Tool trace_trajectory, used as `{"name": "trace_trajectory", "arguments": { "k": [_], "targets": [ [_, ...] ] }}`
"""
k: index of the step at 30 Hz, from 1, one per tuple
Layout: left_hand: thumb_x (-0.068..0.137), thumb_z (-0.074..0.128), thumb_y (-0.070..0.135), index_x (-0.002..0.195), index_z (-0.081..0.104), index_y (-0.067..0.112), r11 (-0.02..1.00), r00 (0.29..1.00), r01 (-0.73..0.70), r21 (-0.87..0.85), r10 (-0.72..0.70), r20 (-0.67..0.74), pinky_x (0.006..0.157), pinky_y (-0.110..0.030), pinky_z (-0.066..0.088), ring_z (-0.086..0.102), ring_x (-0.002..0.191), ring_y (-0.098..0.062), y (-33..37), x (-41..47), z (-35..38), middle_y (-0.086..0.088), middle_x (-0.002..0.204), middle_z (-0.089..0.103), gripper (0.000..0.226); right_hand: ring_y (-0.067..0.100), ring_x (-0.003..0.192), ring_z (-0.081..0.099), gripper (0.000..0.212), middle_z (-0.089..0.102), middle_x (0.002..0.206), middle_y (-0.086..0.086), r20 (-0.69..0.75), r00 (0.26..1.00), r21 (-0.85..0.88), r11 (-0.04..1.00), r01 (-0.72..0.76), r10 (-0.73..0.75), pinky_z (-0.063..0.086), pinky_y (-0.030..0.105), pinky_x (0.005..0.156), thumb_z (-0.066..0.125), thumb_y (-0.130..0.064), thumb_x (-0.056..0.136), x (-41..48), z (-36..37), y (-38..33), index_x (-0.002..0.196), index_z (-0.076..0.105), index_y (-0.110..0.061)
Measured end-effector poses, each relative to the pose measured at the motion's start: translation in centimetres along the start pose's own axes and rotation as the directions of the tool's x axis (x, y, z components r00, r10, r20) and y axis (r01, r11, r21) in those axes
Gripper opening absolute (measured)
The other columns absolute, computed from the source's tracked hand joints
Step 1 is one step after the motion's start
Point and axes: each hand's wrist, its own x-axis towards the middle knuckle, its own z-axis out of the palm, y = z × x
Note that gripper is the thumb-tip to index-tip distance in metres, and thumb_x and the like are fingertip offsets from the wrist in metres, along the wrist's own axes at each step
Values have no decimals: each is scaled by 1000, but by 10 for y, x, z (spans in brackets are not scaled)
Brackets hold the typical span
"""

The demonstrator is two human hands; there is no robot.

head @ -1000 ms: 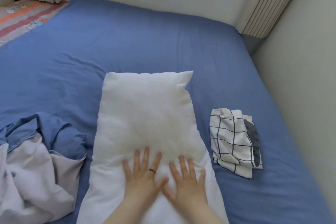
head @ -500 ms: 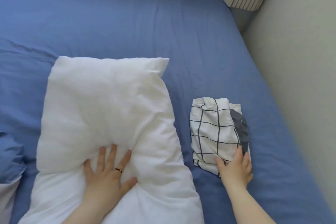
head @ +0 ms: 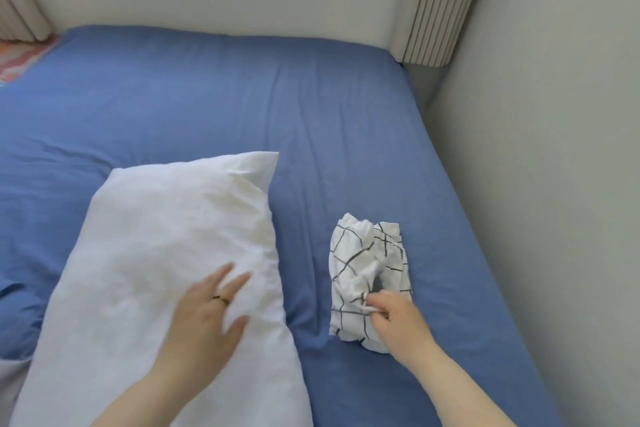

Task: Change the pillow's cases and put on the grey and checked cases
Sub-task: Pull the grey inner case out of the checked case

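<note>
A bare white pillow (head: pixel 162 253) lies on the blue bed sheet (head: pixel 242 97), angled from the lower left toward the middle. My left hand (head: pixel 207 312), with a ring on one finger, hovers over or rests on the pillow's right side, fingers spread. To the right lies a bunched white pillowcase with a black grid pattern (head: pixel 367 263), a bit of grey cloth showing in its folds. My right hand (head: pixel 394 319) pinches the near edge of this checked case between thumb and fingers.
A grey wall (head: pixel 554 184) runs close along the bed's right edge. A windowsill and a ribbed radiator or blind (head: pixel 440 3) stand at the head of the bed. A striped cloth (head: pixel 20 59) shows at far left.
My right hand left the pillow, reached the checked case and now pinches its near edge, bunching it. My left hand has shifted right on the pillow. The view has tilted up.
</note>
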Motion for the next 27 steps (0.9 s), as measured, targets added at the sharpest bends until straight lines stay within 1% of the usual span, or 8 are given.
{"name": "trace_trajectory", "arguments": {
  "k": [3,6,10,14,18,20,23,27],
  "targets": [
    [56,82,24,129,49,24,912,888,-409,28,390,245,112,-28,8,41,131,-21,69,10,-10,1,142,41,81,-3,68,41,28,47,71,-19,99,979,-93,978,185,-176,34,1,61,43,-5,88,-38,-15,-19,97,68,-14],
    [86,51,26,139,25,34,887,771,-453,-90,440,460,111,-31,-20,-4,142,-5,113,12,2,17,151,20,60,3,83,42,29,58,86,-21,111,956,-94,955,283,-272,30,-3,61,44,-3,88,-72,-28,-31,96,70,-12],
    [66,69,37,81,69,26,798,768,-602,9,576,279,108,-20,23,60,92,-3,123,6,-12,11,80,70,19,3,66,39,32,49,72,-15,81,973,1,976,218,-217,32,9,57,44,2,83,-112,-52,-37,86,71,-15],
    [10,83,49,31,50,21,780,787,-616,111,602,132,64,-9,41,49,36,1,107,-13,-42,14,32,48,47,2,63,44,32,52,69,-16,281,958,50,998,42,-55,36,10,58,44,-14,87,-146,-63,-39,86,69,-35],
    [21,91,27,36,49,19,823,821,-568,15,566,71,70,-19,35,57,45,-5,91,-42,-56,13,48,58,45,4,57,49,25,52,64,-14,456,878,136,964,-227,143,39,16,55,54,-34,84,-160,-56,-36,60,58,-30],
    [26,92,17,39,50,16,846,845,-525,-95,531,62,73,-20,36,65,60,-6,86,-55,-56,10,61,67,44,9,72,56,17,57,88,-5,277,906,277,876,-395,320,45,20,53,55,-40,86,-154,-41,-29,85,57,-23],
    [42,89,11,46,53,11,872,868,-437,-221,473,150,83,-16,35,67,91,-8,82,-67,-56,7,83,73,36,23,107,53,61,44,129,5,267,797,555,590,-586,542,54,33,72,58,-44,84,-143,-7,-24,131,37,-12],
    [72,61,20,86,68,25,880,859,-343,-328,435,270,95,4,5,30,118,18,69,-78,-54,25,114,59,17,20,74,63,23,67,83,7,536,738,566,473,-675,410,55,31,73,60,-26,87,-148,41,-22,102,63,-8]
  ]
}}
